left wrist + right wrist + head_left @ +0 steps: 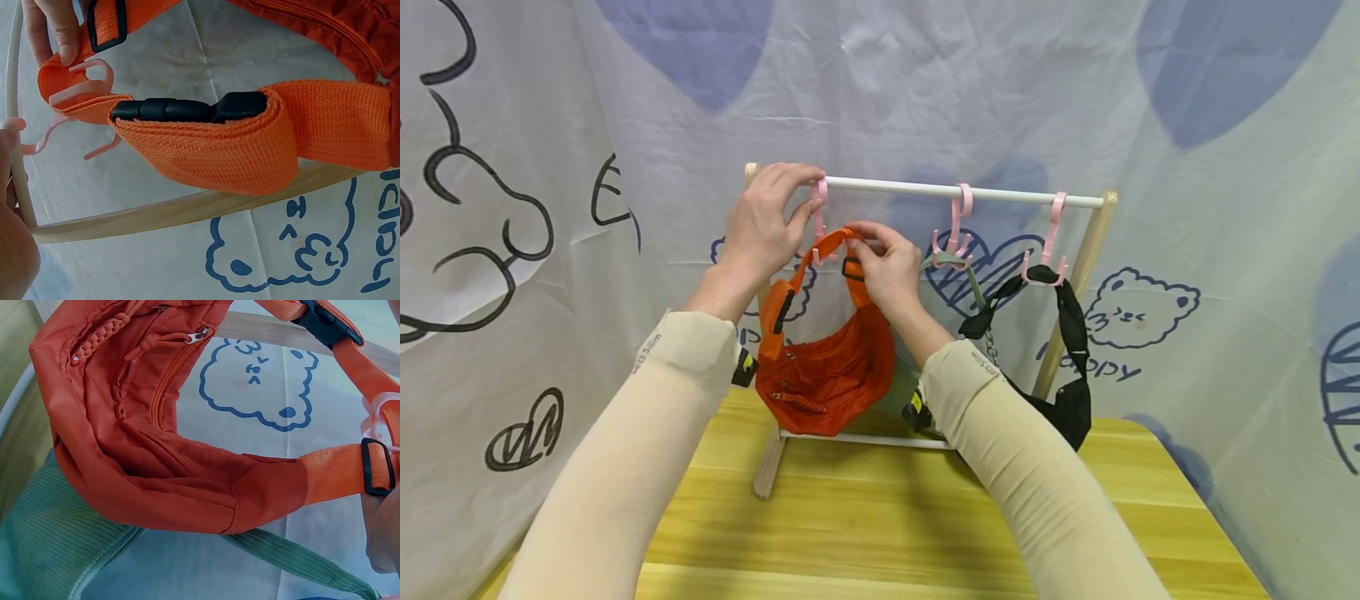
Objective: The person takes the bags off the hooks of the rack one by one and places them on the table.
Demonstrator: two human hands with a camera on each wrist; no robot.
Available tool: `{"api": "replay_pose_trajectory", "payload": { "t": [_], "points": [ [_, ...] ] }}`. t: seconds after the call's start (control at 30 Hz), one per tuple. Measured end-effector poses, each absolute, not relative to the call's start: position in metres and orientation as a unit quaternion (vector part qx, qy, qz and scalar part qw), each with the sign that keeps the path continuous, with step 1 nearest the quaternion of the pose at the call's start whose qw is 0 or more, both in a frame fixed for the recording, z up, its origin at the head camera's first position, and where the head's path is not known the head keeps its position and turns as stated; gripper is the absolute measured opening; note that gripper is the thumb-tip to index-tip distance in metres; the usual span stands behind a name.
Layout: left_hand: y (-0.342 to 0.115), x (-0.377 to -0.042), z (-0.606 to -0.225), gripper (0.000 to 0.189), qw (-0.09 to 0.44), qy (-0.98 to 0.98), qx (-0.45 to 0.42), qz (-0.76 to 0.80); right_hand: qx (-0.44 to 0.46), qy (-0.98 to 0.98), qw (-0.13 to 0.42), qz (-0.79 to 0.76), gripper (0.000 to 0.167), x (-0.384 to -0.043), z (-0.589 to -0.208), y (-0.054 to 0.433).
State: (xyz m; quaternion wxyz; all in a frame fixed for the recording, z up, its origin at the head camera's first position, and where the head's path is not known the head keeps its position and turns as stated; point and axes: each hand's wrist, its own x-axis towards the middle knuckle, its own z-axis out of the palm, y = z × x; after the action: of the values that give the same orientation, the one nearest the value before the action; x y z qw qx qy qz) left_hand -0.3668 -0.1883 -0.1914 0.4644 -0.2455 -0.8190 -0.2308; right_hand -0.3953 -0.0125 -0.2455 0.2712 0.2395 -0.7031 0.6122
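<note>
A red-orange shoulder bag hangs by its orange strap at the rack's left end. The strap loops over prongs of a pink hook; its black side-release buckle shows in the left wrist view. My left hand pinches the hook's upper part at the white rail. Near the top of the strap, my right hand pinches the webbing between thumb and fingers, close to a black slider. The right wrist view shows the bag's zips and braided pull.
Two more pink hooks hang on the rail. The middle hook bears a green corduroy bag, the right hook a black bag with a chain. The wooden rack stands on a wood-grain table, before a patterned cloth.
</note>
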Motion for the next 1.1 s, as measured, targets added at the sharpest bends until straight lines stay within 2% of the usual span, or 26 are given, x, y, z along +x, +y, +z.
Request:
{"api": "replay_pose_trajectory", "payload": {
  "t": [0.57, 1.1],
  "points": [
    [-0.1888, -0.3666, -0.1927, 0.030, 0.470, -0.814, -0.248, -0.235, 0.263, -0.705, 0.305, 0.584, 0.018, -0.3923, -0.2396, -0.0099],
    [-0.1877, -0.3641, -0.1903, 0.029, 0.471, -0.815, -0.244, -0.233, 0.269, -0.694, 0.302, 0.596, 0.018, -0.3871, -0.2385, -0.0120]
  ]
}}
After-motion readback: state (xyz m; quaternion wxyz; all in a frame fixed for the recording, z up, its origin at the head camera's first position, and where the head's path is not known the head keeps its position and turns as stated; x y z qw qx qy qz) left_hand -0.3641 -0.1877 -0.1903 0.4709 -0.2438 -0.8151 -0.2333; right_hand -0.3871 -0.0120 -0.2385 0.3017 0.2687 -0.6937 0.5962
